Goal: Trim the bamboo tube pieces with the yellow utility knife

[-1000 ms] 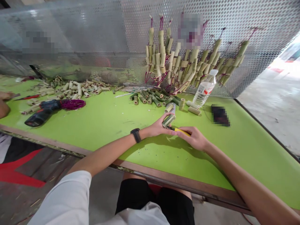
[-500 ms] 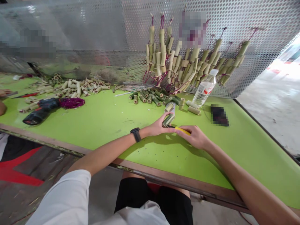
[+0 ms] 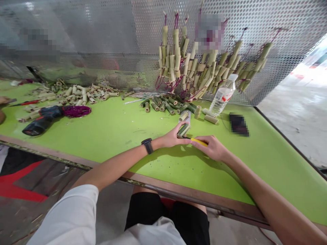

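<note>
Little has shifted since a second ago: the left hand (image 3: 170, 138) curls its fingers around a green bamboo piece (image 3: 183, 130) above the bench (image 3: 114, 136), and the right hand (image 3: 213, 148) grips a yellow-handled tool (image 3: 199, 141), dark end at the bamboo.

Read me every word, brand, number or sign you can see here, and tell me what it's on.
No text can be read.
Plastic bottle: red-marked label, too small and blurred.
Power drill: any marking is too small to read.
Yellow-handled tool: no lettering can be made out.
</note>
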The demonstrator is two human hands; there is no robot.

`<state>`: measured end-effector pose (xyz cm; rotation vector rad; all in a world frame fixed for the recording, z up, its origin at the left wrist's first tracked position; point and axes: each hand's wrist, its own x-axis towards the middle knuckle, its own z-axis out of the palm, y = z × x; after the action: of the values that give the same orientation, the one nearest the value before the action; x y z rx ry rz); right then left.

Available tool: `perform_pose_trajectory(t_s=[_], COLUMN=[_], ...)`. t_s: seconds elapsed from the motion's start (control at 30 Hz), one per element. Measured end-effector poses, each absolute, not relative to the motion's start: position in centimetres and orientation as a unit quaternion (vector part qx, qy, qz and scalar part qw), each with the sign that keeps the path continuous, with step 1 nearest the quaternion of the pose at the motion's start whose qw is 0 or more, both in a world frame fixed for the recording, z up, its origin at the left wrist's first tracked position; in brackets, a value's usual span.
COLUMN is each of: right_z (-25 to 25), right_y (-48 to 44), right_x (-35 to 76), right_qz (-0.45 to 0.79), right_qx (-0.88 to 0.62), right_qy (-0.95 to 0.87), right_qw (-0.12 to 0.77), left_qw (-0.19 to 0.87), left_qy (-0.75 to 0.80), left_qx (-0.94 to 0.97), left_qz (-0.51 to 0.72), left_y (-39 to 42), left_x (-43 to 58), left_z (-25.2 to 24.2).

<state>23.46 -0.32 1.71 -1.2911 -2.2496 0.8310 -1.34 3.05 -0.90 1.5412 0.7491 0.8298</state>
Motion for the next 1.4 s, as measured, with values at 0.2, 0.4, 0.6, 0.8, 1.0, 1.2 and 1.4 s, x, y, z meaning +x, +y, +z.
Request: perform_pose_trajectory(t_s=[0.2, 0.4, 0.6, 0.8, 1.0, 1.2, 1.4], right_z=[2.0, 1.9, 1.6, 1.6, 1.6, 1.6, 1.5], right_y=[-0.5, -0.5, -0.1, -0.1, -0.1, -0.1, -0.1], right_x=[23.4, 23.3, 23.4, 23.4, 23.2, 23.2, 23.2], right_qz=[0.268, 0.182, 0.152, 0.159, 0.157, 0.145, 0.148], right_qx=[-0.49, -0.573, -0.597, -0.59, -0.596, -0.598, -0.601], right_qy=[-0.805, -0.77, -0.751, -0.75, -0.743, -0.746, -0.747], right_qw=[0.2, 0.215, 0.236, 0.253, 0.26, 0.254, 0.243], left_qw=[0.528, 0.518, 0.55, 0.633, 0.672, 0.699, 0.706], left_qy=[0.344, 0.416, 0.413, 0.339, 0.328, 0.333, 0.324], left_qx=[0.682, 0.643, 0.631, 0.581, 0.532, 0.477, 0.475], left_qz=[0.371, 0.38, 0.359, 0.383, 0.396, 0.416, 0.413], left_y=[3.0, 2.6, 2.7, 3.1, 3.3, 3.6, 3.7], left_x=[-1.0, -0.6, -0.9, -0.9, -0.6, -0.5, -0.8], left_z=[-0.5, -0.1, -0.5, -1.5, -1.3, -1.6, -1.7])
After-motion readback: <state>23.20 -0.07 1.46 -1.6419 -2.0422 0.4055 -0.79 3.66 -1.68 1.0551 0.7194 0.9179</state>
